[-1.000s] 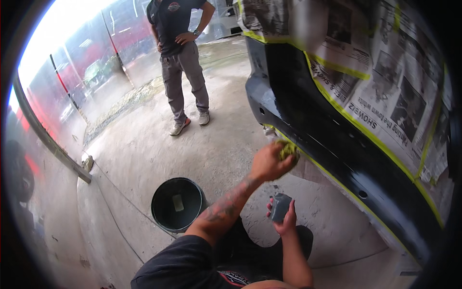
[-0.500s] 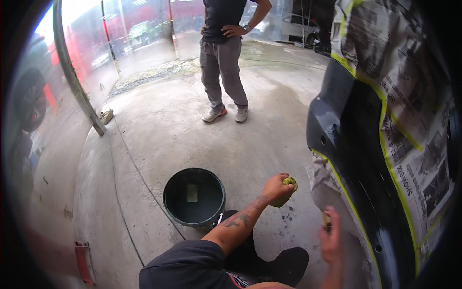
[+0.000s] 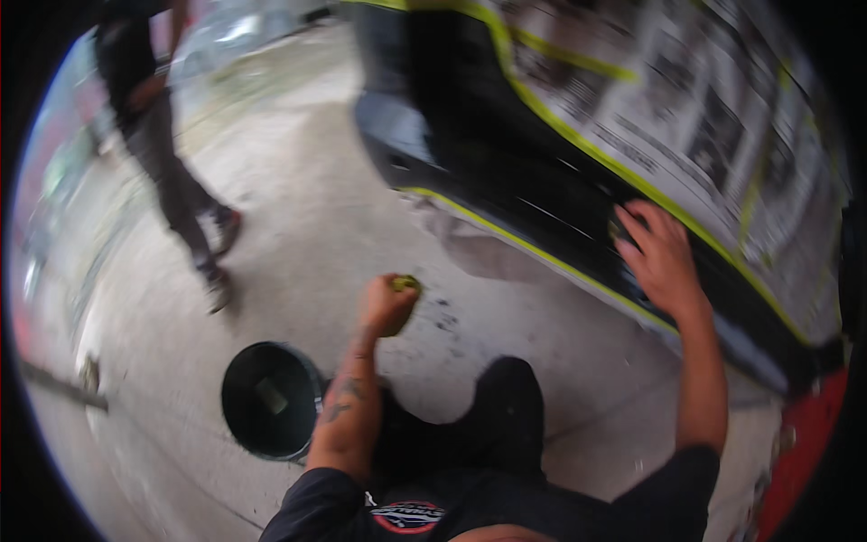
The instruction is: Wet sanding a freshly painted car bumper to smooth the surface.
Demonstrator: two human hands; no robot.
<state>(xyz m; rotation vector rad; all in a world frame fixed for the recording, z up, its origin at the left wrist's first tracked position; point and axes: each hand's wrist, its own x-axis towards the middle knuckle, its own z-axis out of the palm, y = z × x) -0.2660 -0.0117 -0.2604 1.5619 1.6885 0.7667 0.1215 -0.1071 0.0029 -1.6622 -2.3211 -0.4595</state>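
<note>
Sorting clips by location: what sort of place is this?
Most likely an auto body or paint-prep bay: a dark car body masked with newspaper and yellow-green tape, on a bare concrete floor with a black bucket.

Bare concrete floor point(image 3: 506, 316) lies open between my left hand point(image 3: 386, 305) and the black car panel point(image 3: 533, 181), so I could pass there. The panel walls off my right side, where my right hand point(image 3: 664, 257) rests. A black bucket point(image 3: 271, 397) sits just beside my left forearm. A bystander's legs point(image 3: 194, 217), blurred, stand farther left.
</note>
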